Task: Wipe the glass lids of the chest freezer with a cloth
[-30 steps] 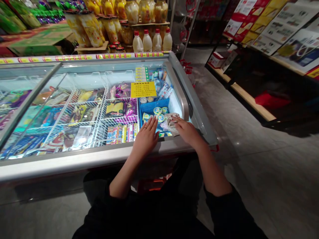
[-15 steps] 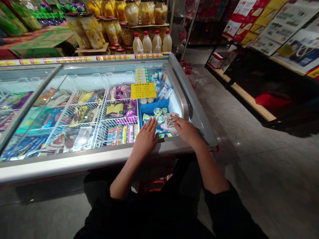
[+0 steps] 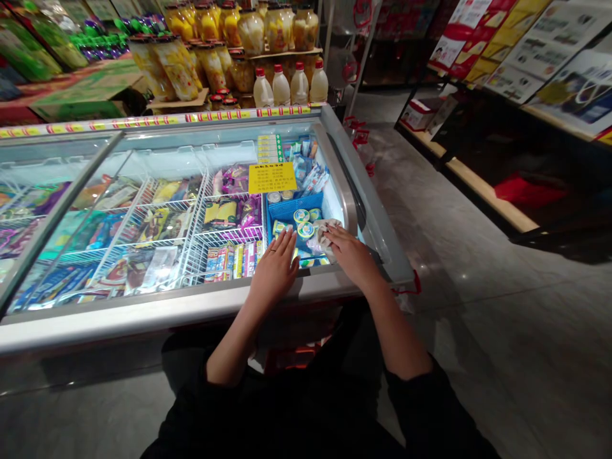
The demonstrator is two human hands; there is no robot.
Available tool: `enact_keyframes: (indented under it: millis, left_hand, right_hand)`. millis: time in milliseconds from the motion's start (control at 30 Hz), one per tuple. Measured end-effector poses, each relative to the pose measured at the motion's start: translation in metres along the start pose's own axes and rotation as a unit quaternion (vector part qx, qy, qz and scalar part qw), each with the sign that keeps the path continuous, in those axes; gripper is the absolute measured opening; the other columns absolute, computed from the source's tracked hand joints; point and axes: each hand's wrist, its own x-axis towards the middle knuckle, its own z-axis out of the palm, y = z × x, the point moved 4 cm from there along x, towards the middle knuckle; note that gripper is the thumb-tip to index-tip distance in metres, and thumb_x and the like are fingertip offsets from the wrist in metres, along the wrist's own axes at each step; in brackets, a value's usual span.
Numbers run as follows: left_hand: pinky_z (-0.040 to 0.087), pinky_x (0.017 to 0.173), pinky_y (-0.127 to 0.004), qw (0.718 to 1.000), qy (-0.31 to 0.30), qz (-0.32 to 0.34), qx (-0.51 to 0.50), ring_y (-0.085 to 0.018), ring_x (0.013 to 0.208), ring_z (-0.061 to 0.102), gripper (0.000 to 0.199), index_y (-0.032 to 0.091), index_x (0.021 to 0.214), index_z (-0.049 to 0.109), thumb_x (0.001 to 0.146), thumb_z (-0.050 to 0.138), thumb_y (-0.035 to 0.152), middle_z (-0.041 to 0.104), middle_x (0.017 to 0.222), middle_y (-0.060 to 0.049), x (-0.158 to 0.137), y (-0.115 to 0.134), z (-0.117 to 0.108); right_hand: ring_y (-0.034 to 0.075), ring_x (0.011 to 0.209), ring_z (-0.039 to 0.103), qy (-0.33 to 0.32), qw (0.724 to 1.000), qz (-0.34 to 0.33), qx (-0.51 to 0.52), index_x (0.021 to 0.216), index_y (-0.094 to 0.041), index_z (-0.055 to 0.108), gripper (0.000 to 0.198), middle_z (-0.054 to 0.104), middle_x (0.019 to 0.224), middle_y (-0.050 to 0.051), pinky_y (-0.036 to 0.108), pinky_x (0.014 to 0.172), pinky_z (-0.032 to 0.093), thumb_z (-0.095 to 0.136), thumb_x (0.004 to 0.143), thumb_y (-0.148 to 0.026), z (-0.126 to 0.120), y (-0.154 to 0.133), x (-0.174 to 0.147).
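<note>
My right hand (image 3: pixel 351 252) presses a crumpled light-grey cloth (image 3: pixel 327 231) against the glass lid (image 3: pixel 229 143) of a chest freezer, near its right end. Its fingers bend over the cloth and partly cover it. My left hand (image 3: pixel 273 268) lies flat on the glass by the front edge, fingers stretched out, with a ring on one finger and nothing held. Through the glass, beneath and between the hands, a blue basket (image 3: pixel 287 207) holds several round tubs (image 3: pixel 305 229). A yellow sign (image 3: pixel 272 178) with black writing is on the lid beyond my hands.
White wire baskets (image 3: pixel 191 236) inside the freezer hold packaged frozen goods. Behind it stand jars of fruit (image 3: pixel 252 32) and white bottles with red caps (image 3: pixel 281 86). A shelf (image 3: pixel 492 194) with boxes runs along the right, across a grey floor (image 3: pixel 478 306).
The right hand and cloth have shifted very slightly on the glass. My left hand stays flat, a little lower and further left in view; the camera has moved slightly too.
</note>
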Motion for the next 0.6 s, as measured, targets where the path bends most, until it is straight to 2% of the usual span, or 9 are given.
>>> enact_keyframes:
  millis: [67,167,333,467,600]
  left_hand:
    - [0.035,0.131,-0.049,1.000,0.002,-0.001,0.000,-0.027,0.162,0.032,0.059,0.015,0.166,0.036,0.108,0.043,0.025,0.038,0.172,-0.013,0.000,0.000,0.000]
    - [0.035,0.131,-0.049,1.000,0.002,-0.006,-0.001,-0.027,0.162,0.032,0.059,0.015,0.166,0.036,0.109,0.043,0.026,0.038,0.172,-0.014,0.000,-0.001,0.000]
    - [0.035,0.131,-0.050,0.999,-0.031,0.010,-0.015,-0.026,0.163,0.028,0.057,0.016,0.165,0.038,0.109,0.042,0.025,0.037,0.172,-0.013,0.000,-0.003,0.003]
    - [0.034,0.131,-0.050,0.996,-0.073,0.045,-0.038,-0.025,0.164,0.025,0.057,0.018,0.165,0.039,0.109,0.044,0.025,0.037,0.172,-0.010,0.008,-0.004,0.005]
    - [0.032,0.132,-0.050,0.996,-0.065,0.041,-0.038,-0.025,0.164,0.024,0.058,0.016,0.165,0.038,0.108,0.043,0.021,0.036,0.173,-0.012,0.027,-0.009,0.003]
  right_hand:
    - [0.026,0.154,0.047,0.014,1.000,0.011,-0.010,0.145,-0.016,0.067,0.051,0.060,0.157,0.012,0.050,0.129,0.040,0.043,0.101,-0.006,0.004,-0.003,0.013]
    - [0.026,0.155,0.046,-0.003,1.000,-0.001,-0.002,0.146,-0.014,0.066,0.053,0.059,0.157,0.012,0.049,0.129,0.040,0.045,0.099,-0.004,0.011,-0.009,0.029]
    - [0.022,0.148,0.055,-0.025,0.998,-0.043,0.026,0.140,-0.026,0.072,0.057,0.068,0.149,0.004,0.049,0.128,0.042,0.045,0.096,-0.002,0.006,0.001,0.025]
    - [0.025,0.151,0.052,0.000,1.000,-0.011,-0.008,0.143,-0.016,0.069,0.054,0.064,0.153,0.012,0.050,0.129,0.040,0.043,0.098,-0.004,0.006,0.006,0.036]
    - [0.026,0.155,0.045,-0.013,0.999,0.002,-0.029,0.149,-0.014,0.063,0.059,0.058,0.159,0.013,0.049,0.129,0.040,0.045,0.095,0.000,0.013,-0.002,0.058]
